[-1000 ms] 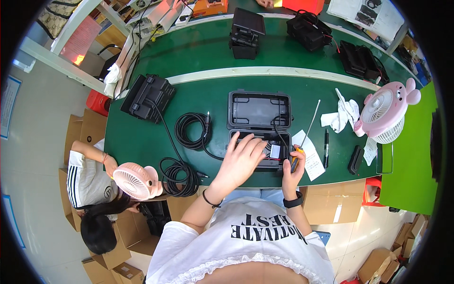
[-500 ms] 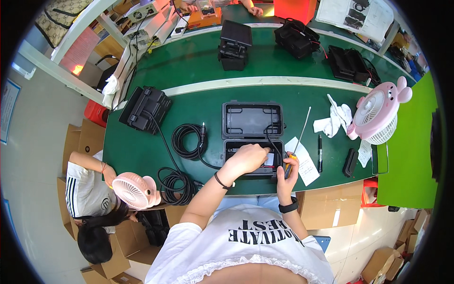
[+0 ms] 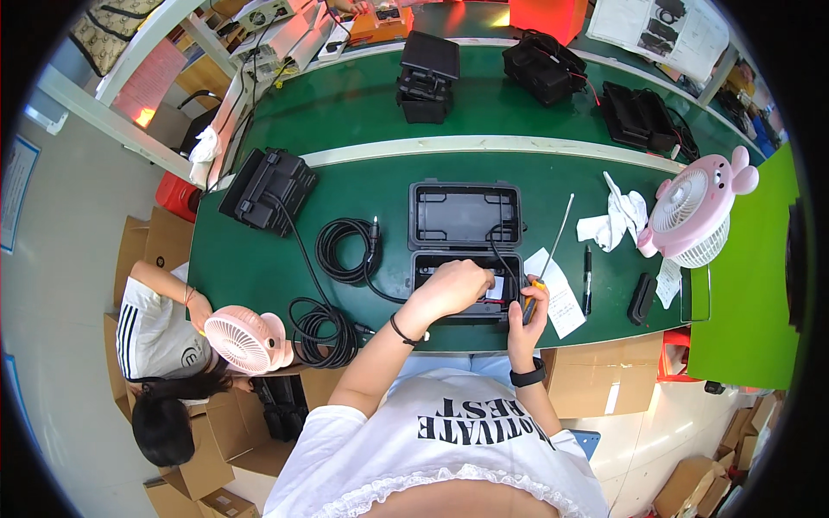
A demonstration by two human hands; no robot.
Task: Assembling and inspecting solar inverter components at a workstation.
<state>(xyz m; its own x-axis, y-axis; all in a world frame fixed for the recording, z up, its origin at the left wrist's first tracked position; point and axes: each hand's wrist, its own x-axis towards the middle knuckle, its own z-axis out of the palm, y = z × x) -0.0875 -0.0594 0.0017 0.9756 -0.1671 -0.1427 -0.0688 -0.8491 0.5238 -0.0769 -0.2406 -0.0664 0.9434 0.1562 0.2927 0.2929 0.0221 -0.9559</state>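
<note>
In front of me an open black plastic case (image 3: 465,216) lies with its lid tipped back on the green bench. My left hand (image 3: 458,287) reaches over its lower half, fingers curled down inside. What those fingertips grip is hidden. A small white label and a bit of red show in the case beside them. A black cable (image 3: 498,250) loops up into the lid. At the case's right edge, my right hand (image 3: 527,326) is closed round the yellow and black handle of a screwdriver (image 3: 560,233), whose long thin shaft points away from me.
Coiled black cables (image 3: 321,335) lie left of the case, near another black case (image 3: 269,192). On the right are a paper slip (image 3: 563,304), a pen (image 3: 588,281), a crumpled white cloth (image 3: 618,216) and a pink fan (image 3: 691,207). A co-worker (image 3: 164,341) bends over cartons at left.
The whole view has shifted slightly. My hands keep nearly the same place at the case, and the screwdriver stays in my right hand. Hands at the far bench have mostly left the picture.
</note>
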